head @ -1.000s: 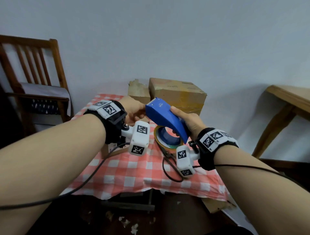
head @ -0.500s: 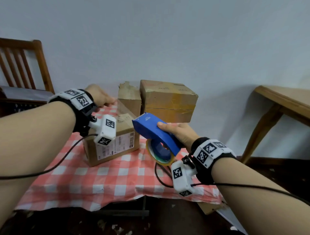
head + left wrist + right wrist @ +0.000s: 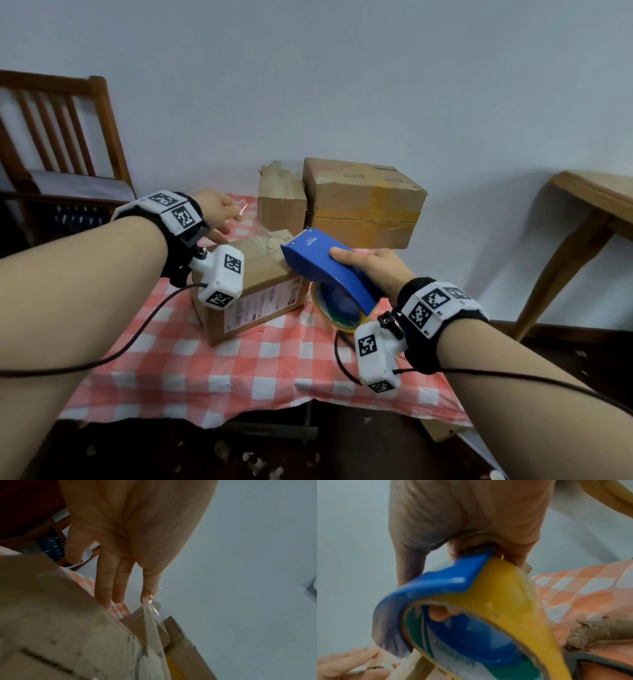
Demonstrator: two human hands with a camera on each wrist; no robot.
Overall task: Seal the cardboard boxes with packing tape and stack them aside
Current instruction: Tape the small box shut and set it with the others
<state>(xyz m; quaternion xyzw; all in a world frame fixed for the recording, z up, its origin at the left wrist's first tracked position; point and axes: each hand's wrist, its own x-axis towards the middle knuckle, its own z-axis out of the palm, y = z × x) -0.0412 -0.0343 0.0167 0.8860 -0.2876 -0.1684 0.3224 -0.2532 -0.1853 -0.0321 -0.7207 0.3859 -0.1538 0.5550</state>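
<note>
A small cardboard box (image 3: 253, 287) with a printed label lies on the checked tablecloth (image 3: 205, 370). To its right, my right hand (image 3: 363, 267) grips a blue tape dispenser (image 3: 322, 263) carrying a yellow tape roll (image 3: 334, 317); in the right wrist view the fingers curl through the dispenser (image 3: 445, 585). My left hand (image 3: 234, 214) is beyond the box's far left corner. Its thumb and forefinger pinch the end of a clear tape strip (image 3: 154, 626) that runs back over the box top (image 3: 51, 615) toward the dispenser.
Two more cardboard boxes (image 3: 281, 202) (image 3: 363, 202) stand at the back against the wall. A wooden chair (image 3: 65, 144) is on the left and a wooden table (image 3: 596, 205) on the right. A dark grey handle (image 3: 590, 660) lies on the cloth under the dispenser.
My left hand has left the dispenser and moved left and away, drawing clear tape out across the small box. My right hand has lowered the dispenser to the box's right side.
</note>
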